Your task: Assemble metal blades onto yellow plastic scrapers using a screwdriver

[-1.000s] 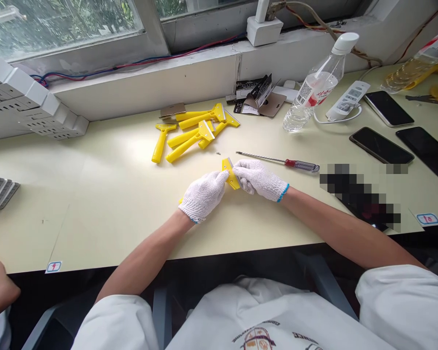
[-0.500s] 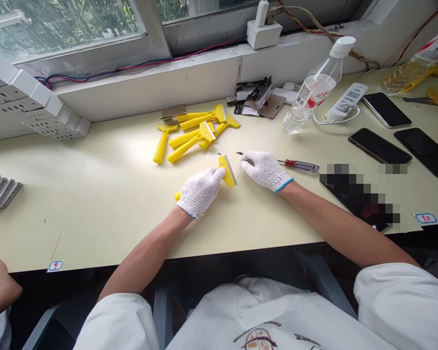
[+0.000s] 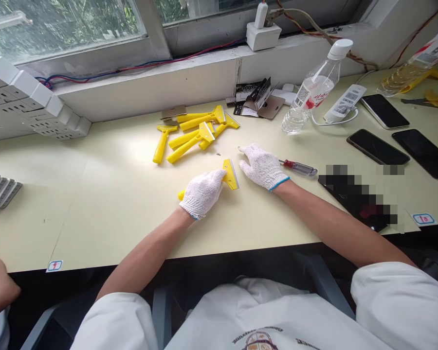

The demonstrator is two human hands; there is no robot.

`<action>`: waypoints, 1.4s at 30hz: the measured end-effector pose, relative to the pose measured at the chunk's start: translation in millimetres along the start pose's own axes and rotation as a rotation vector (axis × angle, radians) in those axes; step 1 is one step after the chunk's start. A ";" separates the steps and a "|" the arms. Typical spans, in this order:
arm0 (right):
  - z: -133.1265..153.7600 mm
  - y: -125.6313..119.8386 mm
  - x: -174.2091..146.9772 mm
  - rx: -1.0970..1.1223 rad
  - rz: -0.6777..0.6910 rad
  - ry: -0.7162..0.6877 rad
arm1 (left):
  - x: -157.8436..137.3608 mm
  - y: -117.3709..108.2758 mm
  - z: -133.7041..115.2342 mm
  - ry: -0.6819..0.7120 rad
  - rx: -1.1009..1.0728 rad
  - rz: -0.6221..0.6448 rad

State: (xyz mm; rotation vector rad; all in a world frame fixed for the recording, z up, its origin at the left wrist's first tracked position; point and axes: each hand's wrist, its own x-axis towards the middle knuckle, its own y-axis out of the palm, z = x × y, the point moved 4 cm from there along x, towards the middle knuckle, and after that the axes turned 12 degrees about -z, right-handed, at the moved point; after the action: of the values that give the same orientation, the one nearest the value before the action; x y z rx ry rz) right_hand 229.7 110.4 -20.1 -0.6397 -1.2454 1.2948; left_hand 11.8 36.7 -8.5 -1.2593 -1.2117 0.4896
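Holding yellow plastic scraper with metal blade (image 3: 230, 174)

Head view: white-gloved left hand (image 3: 202, 192) clamped around the scraper's handle, over the cream counter (image 3: 113, 218). White-gloved right hand (image 3: 263, 166), clear of the scraper, covers the shaft of a red-and-clear-handled screwdriver (image 3: 300, 167); its grip cannot be determined.

The right hand (image 3: 263, 166) partly hides the screwdriver (image 3: 301, 167).

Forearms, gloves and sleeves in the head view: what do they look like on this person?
The left glove and right glove are white knit, with blue edging at the cuffs. The forearms are bare below short, loose white sleeves. The white shirt has a printed crest and lettering.
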 end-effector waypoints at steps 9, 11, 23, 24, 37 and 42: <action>-4.9 5.2 10.2 -0.106 -0.002 0.050 | 4.0 1.3 -0.7 -0.056 -0.022 0.001; -5.1 6.0 12.5 -0.108 -0.003 0.058 | 4.2 0.1 -1.8 -0.034 -0.017 0.020; -29.8 4.5 27.2 -0.119 -0.168 0.152 | 2.9 -2.7 -8.1 -0.008 0.068 0.123; -29.3 5.8 27.4 -0.116 -0.142 0.125 | 2.8 -2.4 -8.7 -0.014 0.079 0.128; -9.8 9.7 15.2 0.286 -0.007 -0.120 | 5.7 -14.8 6.0 -0.109 -0.093 -0.054; -7.7 6.8 10.7 0.344 0.003 -0.048 | 13.6 -34.6 21.8 -0.194 -0.548 -0.257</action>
State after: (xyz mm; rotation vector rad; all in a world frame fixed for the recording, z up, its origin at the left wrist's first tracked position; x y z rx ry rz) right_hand 232.4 124.1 -25.1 -0.3660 -1.0256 1.4905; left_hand -13.5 47.1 24.9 -1.5044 -1.7210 0.0865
